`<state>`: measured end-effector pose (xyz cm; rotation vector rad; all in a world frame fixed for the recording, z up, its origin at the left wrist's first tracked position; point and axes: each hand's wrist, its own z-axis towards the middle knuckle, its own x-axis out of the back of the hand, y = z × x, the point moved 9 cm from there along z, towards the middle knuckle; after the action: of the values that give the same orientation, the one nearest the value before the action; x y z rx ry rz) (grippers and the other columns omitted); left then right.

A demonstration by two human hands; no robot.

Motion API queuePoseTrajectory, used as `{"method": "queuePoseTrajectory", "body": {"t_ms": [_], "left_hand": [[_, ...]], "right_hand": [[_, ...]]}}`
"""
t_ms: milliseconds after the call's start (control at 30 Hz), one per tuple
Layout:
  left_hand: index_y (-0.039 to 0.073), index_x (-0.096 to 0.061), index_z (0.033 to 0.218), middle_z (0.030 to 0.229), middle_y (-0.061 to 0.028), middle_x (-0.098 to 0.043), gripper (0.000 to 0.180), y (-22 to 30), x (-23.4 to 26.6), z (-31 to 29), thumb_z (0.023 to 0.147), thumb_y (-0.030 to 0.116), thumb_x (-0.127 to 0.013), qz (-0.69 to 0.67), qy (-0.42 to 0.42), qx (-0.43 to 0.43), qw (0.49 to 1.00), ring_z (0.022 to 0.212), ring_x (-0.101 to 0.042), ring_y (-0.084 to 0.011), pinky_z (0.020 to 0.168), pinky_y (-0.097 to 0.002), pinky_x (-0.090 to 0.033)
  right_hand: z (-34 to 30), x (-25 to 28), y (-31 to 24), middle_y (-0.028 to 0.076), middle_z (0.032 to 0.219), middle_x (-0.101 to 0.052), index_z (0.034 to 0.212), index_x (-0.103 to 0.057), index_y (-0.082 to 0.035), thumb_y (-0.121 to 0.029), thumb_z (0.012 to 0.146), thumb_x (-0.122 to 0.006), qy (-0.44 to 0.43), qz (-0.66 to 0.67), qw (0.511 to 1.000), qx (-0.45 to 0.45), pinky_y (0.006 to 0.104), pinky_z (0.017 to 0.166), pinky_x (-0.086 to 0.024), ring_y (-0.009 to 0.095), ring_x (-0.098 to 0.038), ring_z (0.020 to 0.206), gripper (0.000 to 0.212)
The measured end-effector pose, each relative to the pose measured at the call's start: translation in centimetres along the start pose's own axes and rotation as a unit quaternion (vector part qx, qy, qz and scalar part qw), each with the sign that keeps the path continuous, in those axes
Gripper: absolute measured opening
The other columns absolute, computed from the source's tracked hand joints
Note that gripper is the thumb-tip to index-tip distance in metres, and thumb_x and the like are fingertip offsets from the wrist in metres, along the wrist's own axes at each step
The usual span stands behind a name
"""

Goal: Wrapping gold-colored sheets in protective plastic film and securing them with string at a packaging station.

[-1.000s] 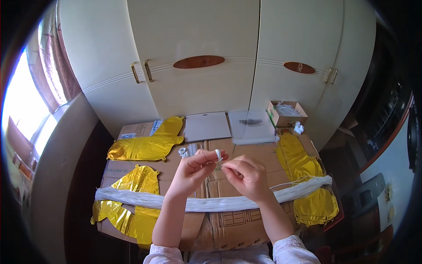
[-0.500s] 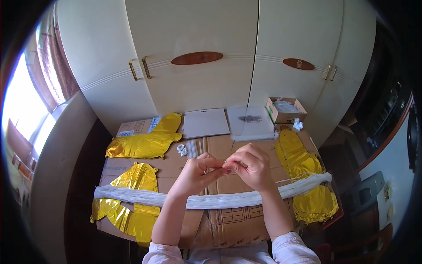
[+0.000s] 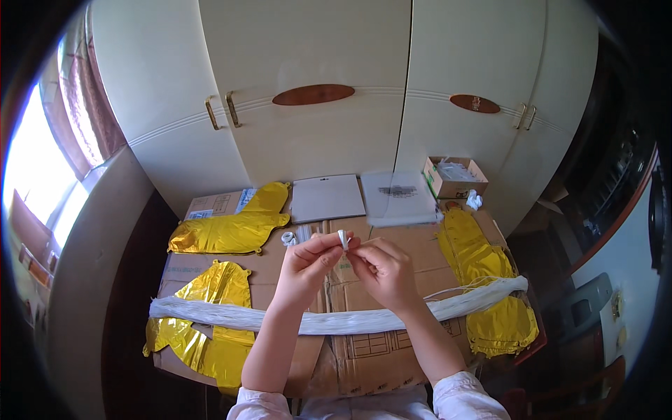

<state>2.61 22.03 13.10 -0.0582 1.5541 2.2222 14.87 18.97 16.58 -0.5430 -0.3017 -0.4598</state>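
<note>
"String (image 3: pixel 344 239), white and looped: where exactly is it?"

"Between the two hands, held up above the table. The loop sits at the left hand's (image 3: pixel 303 264) forefinger, with thumb and finger brought together on it. The right hand (image 3: pixel 383 273) has its thumb and forefinger pinched together at the loop's narrow lower part, seemingly on the string too, though the fingertips hide just where."

"How would it handle?"

"Next to no weight, I'd judge, and soft enough to fold under light pressure. It looks smooth, so a slack pinch could let it slide. Breaking seems less of a worry than the loop losing its shape."

"So where would you take hold?"

"At the narrow part under the loop, with the very tips, leaving the round top free. The other grip can steady the loop against the finger."

"And further out?"

"Just beyond the hands, small white rolls (image 3: pixel 288 239) lie on the cardboard (image 3: pixel 374 367) covering the table. Nearer the body, a long bundle of white strands (image 3: pixel 350 323) stretches across beneath the forearms; limp, by its look, and easy to snag. Its ends lie over gold foil pieces on both sides, and an open box (image 3: pixel 458 190) stands at the far right."
</note>
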Motion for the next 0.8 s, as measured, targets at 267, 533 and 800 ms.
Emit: {"method": "queuePoseTrajectory", "body": {"t_ms": [267,533,800], "left_hand": [[-0.002,-0.062,0.107,0.098,-0.0072,-0.067,0.024,0.1,-0.5,-0.2,0.085,-0.004,-0.054,0.180,-0.010,-0.020,0.983,0.093,-0.061,-0.0128,0.083,-0.0254,-0.047],[0.003,-0.065,0.101,0.083,-0.0064,-0.067,0.021,0.0,-1.2,-0.4,0.080,0.003,-0.062,0.371,-0.072,0.015,0.925,0.068,-0.057,-0.0076,0.064,-0.0235,-0.047],[-0.003,-0.063,0.092,0.080,-0.0031,-0.065,0.014,-1.5,-0.6,-0.9,0.085,0.008,-0.062,0.174,-0.151,0.147,0.962,0.074,-0.057,-0.0058,0.067,-0.0216,-0.046]], "right_hand": [[0.4,1.2,-0.9,0.003,0.068,-0.059,0.071,-0.061,-0.006,0.000,0.065,-0.075,0.028,-0.056,0.998,0.029,0.0290,0.051,-0.045,0.018,-0.057,0.059,0.017],[0.7,1.3,0.1,0.002,0.067,-0.058,0.076,-0.061,-0.007,-0.014,0.066,-0.077,0.024,0.011,1.000,0.008,0.0279,0.054,-0.048,0.017,-0.059,0.064,0.020],[-0.6,-1.7,2.8,0.009,0.083,-0.068,0.086,-0.064,0.000,-0.007,0.077,-0.070,-0.158,0.314,0.930,-0.107,0.0246,0.065,-0.055,0.014,-0.067,0.075,0.013]]}}
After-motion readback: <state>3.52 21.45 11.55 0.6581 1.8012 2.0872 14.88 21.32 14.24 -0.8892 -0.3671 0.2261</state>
